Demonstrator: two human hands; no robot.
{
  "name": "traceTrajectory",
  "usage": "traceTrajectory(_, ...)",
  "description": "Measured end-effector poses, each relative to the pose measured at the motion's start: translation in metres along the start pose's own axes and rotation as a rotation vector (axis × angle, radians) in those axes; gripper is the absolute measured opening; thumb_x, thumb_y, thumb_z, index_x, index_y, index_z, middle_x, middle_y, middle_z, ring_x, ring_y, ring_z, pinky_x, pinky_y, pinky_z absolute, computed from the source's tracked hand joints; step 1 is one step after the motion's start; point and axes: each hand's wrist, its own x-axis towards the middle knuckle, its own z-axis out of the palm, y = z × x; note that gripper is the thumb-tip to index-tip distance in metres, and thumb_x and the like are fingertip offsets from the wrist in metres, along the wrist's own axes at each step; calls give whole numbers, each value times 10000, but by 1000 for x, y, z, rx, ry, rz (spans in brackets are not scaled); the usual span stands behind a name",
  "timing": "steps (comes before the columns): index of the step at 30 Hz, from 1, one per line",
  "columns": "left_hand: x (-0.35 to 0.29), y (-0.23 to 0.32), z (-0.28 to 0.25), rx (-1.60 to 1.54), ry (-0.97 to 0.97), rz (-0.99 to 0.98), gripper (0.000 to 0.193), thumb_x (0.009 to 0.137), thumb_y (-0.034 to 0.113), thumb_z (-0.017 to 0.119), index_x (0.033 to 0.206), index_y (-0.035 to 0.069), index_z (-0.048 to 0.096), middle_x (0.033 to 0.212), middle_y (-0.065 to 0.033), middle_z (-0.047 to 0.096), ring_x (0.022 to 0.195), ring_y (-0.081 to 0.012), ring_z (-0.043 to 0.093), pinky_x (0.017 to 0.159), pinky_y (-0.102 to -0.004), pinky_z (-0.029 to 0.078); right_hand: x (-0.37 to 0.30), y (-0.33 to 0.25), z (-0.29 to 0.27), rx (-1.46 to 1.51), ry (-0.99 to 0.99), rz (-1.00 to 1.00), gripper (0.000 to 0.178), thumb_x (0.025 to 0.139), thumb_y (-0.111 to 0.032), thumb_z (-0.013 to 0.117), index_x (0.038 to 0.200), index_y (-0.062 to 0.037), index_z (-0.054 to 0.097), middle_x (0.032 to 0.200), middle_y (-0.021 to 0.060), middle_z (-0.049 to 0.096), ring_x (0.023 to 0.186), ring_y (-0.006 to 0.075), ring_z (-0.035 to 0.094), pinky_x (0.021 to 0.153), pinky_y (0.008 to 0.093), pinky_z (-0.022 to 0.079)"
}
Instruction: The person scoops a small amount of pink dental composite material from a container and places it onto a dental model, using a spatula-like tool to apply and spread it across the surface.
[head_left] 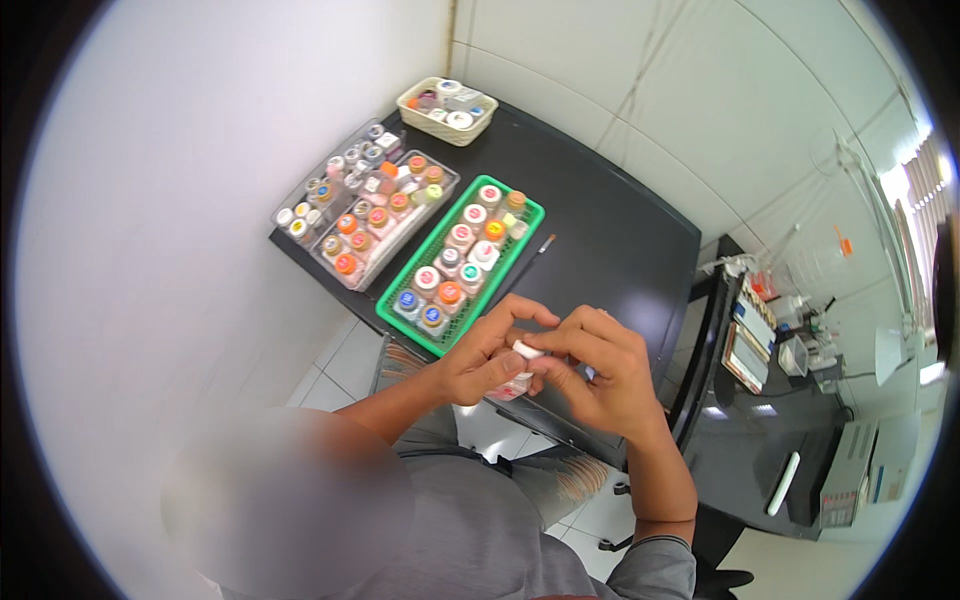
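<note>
My left hand [480,352] and my right hand [600,372] are together above the near edge of a black table [610,240]. Between them they hold a small bottle [518,378] with a white cap. The left hand wraps around the bottle's body. The fingers of the right hand pinch the white cap at the top. Most of the bottle is hidden by the fingers.
A green basket [530,213] of small capped bottles lies just beyond my hands, a thin brush [541,246] beside it. Two clear trays [345,283] of little jars sit left of it, a cream basket [447,128] at the far corner. A second dark desk [760,450] with clutter stands right.
</note>
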Motion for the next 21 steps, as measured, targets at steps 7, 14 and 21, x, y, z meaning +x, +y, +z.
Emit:
traceTrajectory(7, 70, -56, 22, 502, -122, 39, 1126, 876, 311, 1083, 1679, 50, 338, 1356, -182, 723, 1225, -278, 761, 1033, -417, 622, -42, 43, -47, -228, 160, 123, 38, 1010, -107, 845, 1025, -72, 847, 852, 66, 690, 715, 265, 641, 684, 409, 452)
traceTrajectory(14, 137, -132, 35, 728, -53, -149, 593, 879, 283, 1049, 1293, 27, 711, 1124, -109, 803, 1072, -270, 788, 971, -420, 615, -103, 142, -83, -185, 246, 385, 157, 1088, -140, 805, 1202, -34, 829, 921, 125, 720, 803, 285, 742, 761, 400, 598)
traceTrajectory(21, 174, -176, 35, 628, -1, -130, 653, 901, 191, 1031, 1430, 12, 694, 1260, -104, 763, 1124, -244, 779, 984, -399, 637, -125, 163, -110, -295, 384, 305, 560, 979, 187, 533, 1501, 8, 628, 1385, 220, 571, 1142, 308, 663, 916, 378, 597)
